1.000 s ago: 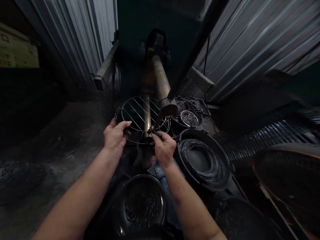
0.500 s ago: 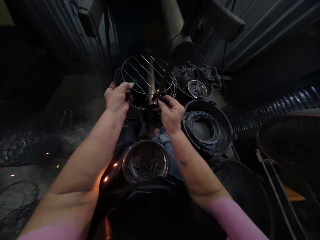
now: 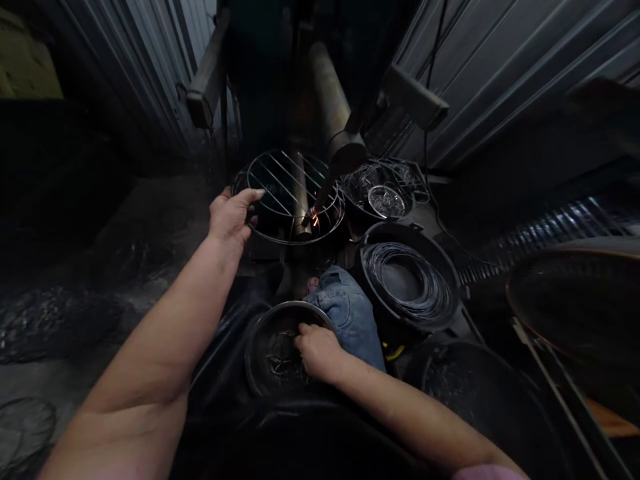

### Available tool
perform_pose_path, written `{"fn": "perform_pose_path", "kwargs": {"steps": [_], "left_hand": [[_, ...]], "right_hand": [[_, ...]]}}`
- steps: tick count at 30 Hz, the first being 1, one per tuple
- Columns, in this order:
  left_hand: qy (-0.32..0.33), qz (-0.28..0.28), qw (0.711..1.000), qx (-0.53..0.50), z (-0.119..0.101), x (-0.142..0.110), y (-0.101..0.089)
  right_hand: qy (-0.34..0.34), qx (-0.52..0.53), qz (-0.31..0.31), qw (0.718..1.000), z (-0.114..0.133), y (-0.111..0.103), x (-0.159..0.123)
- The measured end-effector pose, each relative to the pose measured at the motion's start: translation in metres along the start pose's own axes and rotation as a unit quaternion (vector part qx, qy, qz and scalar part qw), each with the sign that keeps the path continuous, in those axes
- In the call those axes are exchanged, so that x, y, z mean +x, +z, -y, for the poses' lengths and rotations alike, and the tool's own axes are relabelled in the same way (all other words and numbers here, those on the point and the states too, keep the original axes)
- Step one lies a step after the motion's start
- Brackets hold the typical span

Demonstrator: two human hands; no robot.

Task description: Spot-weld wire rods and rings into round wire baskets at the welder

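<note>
My left hand [image 3: 230, 217] grips the near left rim of a round wire rack [image 3: 295, 180], which stands flat between the electrodes of a spot welder. Orange sparks [image 3: 315, 219] flare where the upper electrode [image 3: 333, 177] meets the rack's wires above the lower arm [image 3: 301, 200]. My right hand [image 3: 317, 350] is away from the rack, down inside a steel bowl [image 3: 285, 308] of short wire pieces. Its fingertips are among the pieces, and my hand hides whether they hold any.
A black tub holds a wire coil [image 3: 405, 280], and another tub holds tangled wire [image 3: 373, 190]. Folded denim [image 3: 347, 313] lies beside the bowl. Corrugated metal sheets [image 3: 500, 80] flank the welder. A large dark basin [image 3: 575, 313] stands at right, and wire rings [image 3: 25, 427] lie on the floor at left.
My right hand has let go of the rack and moved down into the bowl. Sparks now show at the electrode. My left hand stays on the rack.
</note>
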State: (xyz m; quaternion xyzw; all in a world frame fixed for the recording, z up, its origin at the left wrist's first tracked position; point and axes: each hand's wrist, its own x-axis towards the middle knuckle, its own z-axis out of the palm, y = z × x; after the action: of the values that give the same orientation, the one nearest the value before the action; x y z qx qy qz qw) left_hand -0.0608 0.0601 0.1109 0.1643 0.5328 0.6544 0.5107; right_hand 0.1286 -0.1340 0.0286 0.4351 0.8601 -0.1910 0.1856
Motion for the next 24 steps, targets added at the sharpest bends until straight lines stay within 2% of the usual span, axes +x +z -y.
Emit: {"fn": "perform_pose_path", "kwargs": {"steps": [4, 7, 11, 14, 16, 19, 20, 22, 24], "left_hand": [[-0.006, 0.024, 1.0, -0.002, 0.0, 0.003, 0.0], [-0.004, 0.017, 1.0, -0.012, 0.0, 0.001, 0.0], [0.005, -0.006, 0.999, -0.038, 0.001, -0.011, -0.002], [0.014, -0.023, 0.998, -0.063, 0.006, -0.023, -0.005], [0.023, -0.023, 0.997, -0.074, 0.011, -0.028, -0.007], [0.038, -0.012, 0.995, -0.089, 0.018, -0.032, -0.01], [0.041, -0.013, 0.995, -0.094, 0.02, -0.033, -0.01], [0.043, -0.013, 0.994, -0.099, 0.022, -0.035, -0.009], [0.048, -0.013, 0.994, -0.098, 0.023, -0.038, -0.007]], "right_hand": [[-0.001, 0.002, 0.033, 0.999, 0.0, 0.0, -0.002], [0.017, 0.045, 0.025, 0.999, -0.003, -0.003, -0.006], [0.046, 0.162, -0.007, 0.986, -0.011, -0.01, -0.014], [0.035, 0.29, -0.037, 0.956, -0.016, -0.011, -0.018], [0.004, 0.368, -0.081, 0.926, -0.022, -0.016, -0.019], [-0.018, 0.439, -0.231, 0.868, -0.035, -0.038, -0.014], [-0.012, 0.461, -0.294, 0.837, -0.041, -0.05, -0.011], [0.006, 0.522, -0.399, 0.754, -0.052, -0.076, 0.001], [0.013, 0.581, -0.451, 0.678, -0.059, -0.098, 0.016]]}}
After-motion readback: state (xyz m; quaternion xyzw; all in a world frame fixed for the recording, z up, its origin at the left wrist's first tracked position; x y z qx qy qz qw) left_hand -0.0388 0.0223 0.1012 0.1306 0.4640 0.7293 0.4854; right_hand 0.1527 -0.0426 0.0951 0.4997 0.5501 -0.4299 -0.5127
